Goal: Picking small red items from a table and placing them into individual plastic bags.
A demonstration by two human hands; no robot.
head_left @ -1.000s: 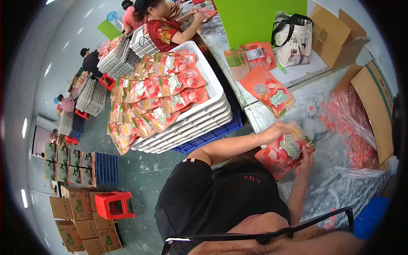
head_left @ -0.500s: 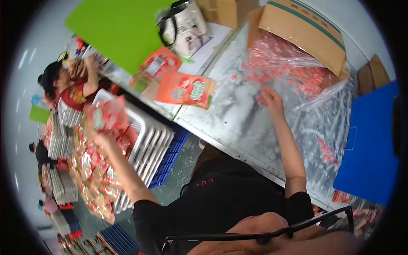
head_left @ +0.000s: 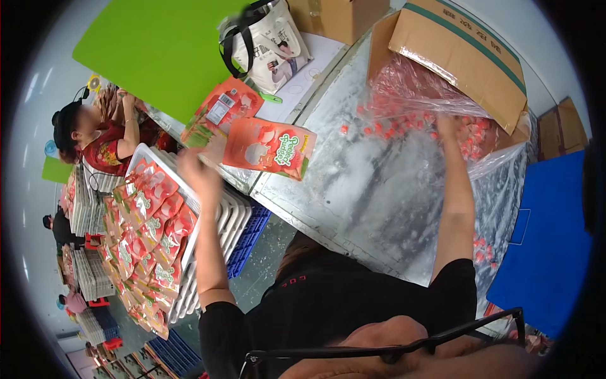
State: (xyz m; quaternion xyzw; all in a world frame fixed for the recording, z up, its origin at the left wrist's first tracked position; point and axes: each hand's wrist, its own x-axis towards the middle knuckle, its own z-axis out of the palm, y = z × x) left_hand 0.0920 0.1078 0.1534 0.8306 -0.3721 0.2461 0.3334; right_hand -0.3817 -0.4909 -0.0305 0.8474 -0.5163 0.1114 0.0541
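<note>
My right hand (head_left: 448, 126) reaches in among small red candy pieces (head_left: 472, 136) at the mouth of a cardboard box lying on its side. Its fingers are hidden among the pieces and the clear plastic liner (head_left: 410, 88). Blurred by motion, my left hand (head_left: 201, 175) is over the edge of the white crate (head_left: 205, 183), left of the table, and no pouch shows in it. Nearest to it on the table are a red-orange pouch (head_left: 268, 148) lying flat and another pouch (head_left: 230, 104) behind it. Many filled red pouches (head_left: 148, 230) are heaped on the stacked crates.
The cardboard box (head_left: 464, 47) has a green stripe. A white tote bag (head_left: 274, 54) stands behind the pouches, beside a bright green board (head_left: 158, 50). A blue panel (head_left: 543, 234) is at right, with loose candies (head_left: 483, 249) near it. Another person (head_left: 104, 136) works at far left.
My left hand has let go of a filled pouch over the heap and moved right toward the table. My right hand has gone further right, into the candies by the box.
</note>
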